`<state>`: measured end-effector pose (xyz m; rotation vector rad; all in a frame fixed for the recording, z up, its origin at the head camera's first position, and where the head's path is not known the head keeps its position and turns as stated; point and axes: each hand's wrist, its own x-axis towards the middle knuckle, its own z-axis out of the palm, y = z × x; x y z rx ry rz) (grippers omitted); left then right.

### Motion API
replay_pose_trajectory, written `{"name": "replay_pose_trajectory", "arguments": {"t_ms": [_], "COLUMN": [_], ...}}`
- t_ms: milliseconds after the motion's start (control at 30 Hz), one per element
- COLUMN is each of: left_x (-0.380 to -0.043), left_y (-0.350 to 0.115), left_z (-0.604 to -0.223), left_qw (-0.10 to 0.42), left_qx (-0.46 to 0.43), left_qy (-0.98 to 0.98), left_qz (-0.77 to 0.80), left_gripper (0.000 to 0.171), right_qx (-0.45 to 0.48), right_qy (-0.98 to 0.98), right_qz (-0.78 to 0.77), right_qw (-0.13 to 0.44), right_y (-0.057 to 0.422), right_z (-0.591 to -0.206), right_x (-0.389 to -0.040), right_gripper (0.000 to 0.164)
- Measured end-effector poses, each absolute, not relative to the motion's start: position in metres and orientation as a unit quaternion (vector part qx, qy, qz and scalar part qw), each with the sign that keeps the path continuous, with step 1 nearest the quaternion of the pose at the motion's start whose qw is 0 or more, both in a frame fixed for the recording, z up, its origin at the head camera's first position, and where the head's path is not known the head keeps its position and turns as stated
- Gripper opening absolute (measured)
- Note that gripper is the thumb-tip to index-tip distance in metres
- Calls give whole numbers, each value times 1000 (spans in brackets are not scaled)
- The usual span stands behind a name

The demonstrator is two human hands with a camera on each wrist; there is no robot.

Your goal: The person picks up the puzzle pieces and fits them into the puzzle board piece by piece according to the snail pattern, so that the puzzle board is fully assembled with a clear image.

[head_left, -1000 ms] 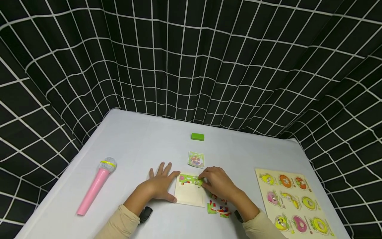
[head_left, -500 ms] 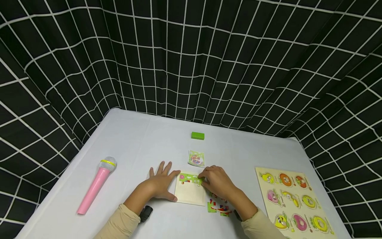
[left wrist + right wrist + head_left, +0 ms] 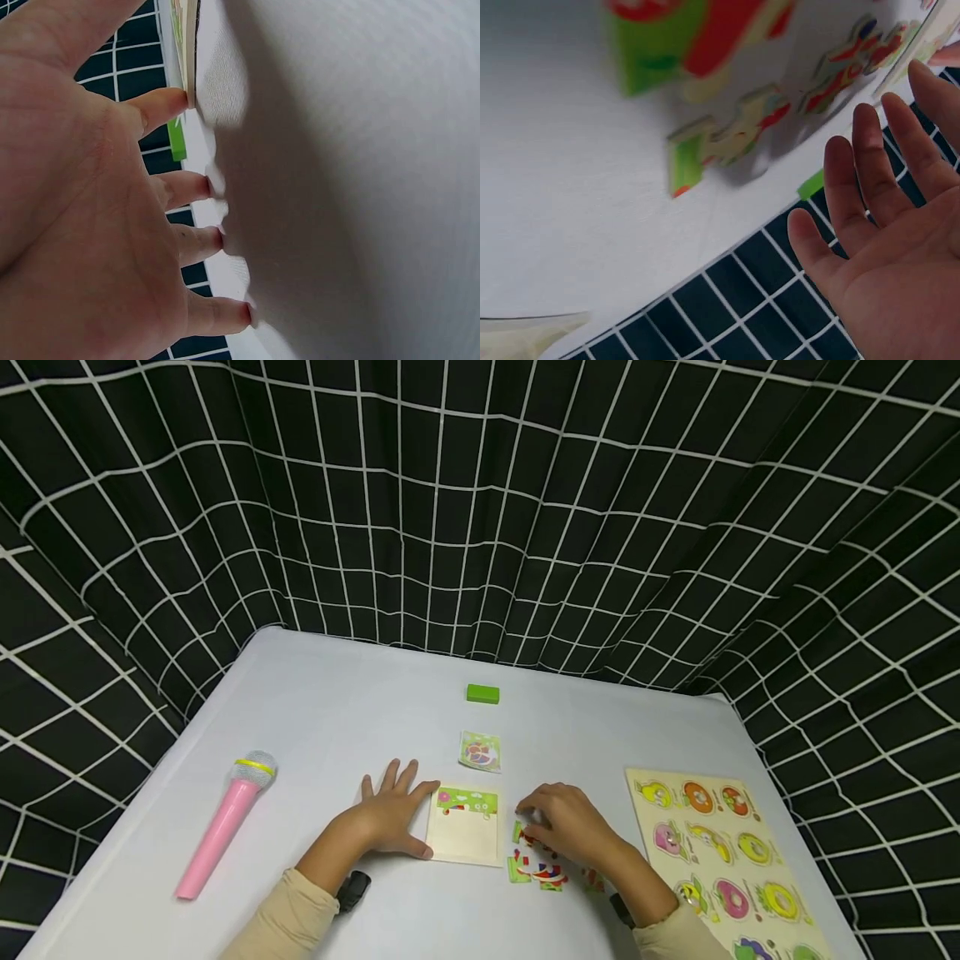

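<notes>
A pale square puzzle board (image 3: 465, 845) lies in front of me, with a green strip of joined jigsaw pieces (image 3: 468, 800) along its far edge. My left hand (image 3: 385, 820) has its fingers spread, the index finger and thumb touching the board's left edge. In the left wrist view the left hand (image 3: 97, 202) rests its fingertips on the table. My right hand (image 3: 573, 825) hovers over loose jigsaw pieces (image 3: 550, 874) right of the board. Seen from the right wrist, the fingers of the right hand (image 3: 900, 225) are loosely extended, with several pieces (image 3: 742, 127) beyond them; none appears gripped.
Beyond the board lie a small picture card (image 3: 480, 752) and a green block (image 3: 483, 694). A pink toy microphone (image 3: 225, 827) is at the left. A wooden fruit puzzle board (image 3: 720, 852) lies at the right, near my right forearm. A dark gridded curtain (image 3: 465, 510) surrounds the table.
My right hand has left the jigsaw strip on the board and moved right, over the loose pieces. The left hand stays at the board's edge. The head view has shifted slightly.
</notes>
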<state>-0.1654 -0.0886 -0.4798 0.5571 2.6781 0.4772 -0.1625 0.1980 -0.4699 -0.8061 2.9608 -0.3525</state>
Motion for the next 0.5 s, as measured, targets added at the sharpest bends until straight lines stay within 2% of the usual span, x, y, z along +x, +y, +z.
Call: {"name": "replay_pose_trajectory", "arguments": {"t_ms": [500], "left_x": [-165], "left_y": [-88], "left_z": [-477], "left_qw": [177], "left_qx": [198], "left_qy": [948], "left_qz": [175], "left_gripper": [95], "right_qx": [-280], "right_qy": [953], "right_qz": [-111], "right_qw": [34], "right_y": [205], "right_z": [-473], "right_x": [-149], "right_gripper": [25]}}
